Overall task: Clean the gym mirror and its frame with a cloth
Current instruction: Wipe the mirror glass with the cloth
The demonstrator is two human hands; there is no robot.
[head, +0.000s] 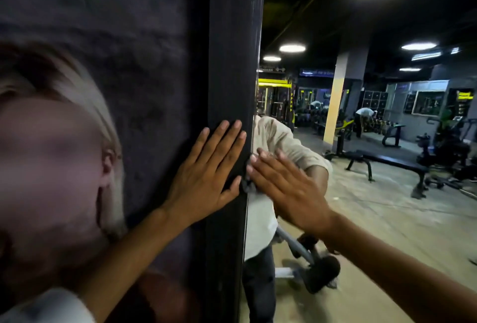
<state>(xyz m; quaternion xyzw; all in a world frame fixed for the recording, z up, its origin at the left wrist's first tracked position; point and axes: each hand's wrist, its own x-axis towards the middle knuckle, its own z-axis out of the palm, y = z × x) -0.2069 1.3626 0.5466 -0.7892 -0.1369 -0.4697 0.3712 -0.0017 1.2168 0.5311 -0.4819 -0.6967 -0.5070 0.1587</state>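
The mirror (374, 214) fills the right half of the view and reflects the gym floor. Its black vertical frame (232, 64) runs down the middle. My left hand (206, 175) lies flat on the frame, fingers straight and pointing up. My right hand (286, 191) presses flat on the glass right beside the frame's inner edge, fingers straight and pointing up-left. A small dark bunch, apparently the cloth (245, 186), peeks out between the frame edge and my right fingers; the rest of it is hidden under that hand. My beige sleeve shows in the reflection behind it.
Left of the frame is a dark wall poster (129, 64) with a large printed figure. The mirror reflects benches (387, 162), weight machines, a yellow pillar (333, 108), round ceiling lights and people far back.
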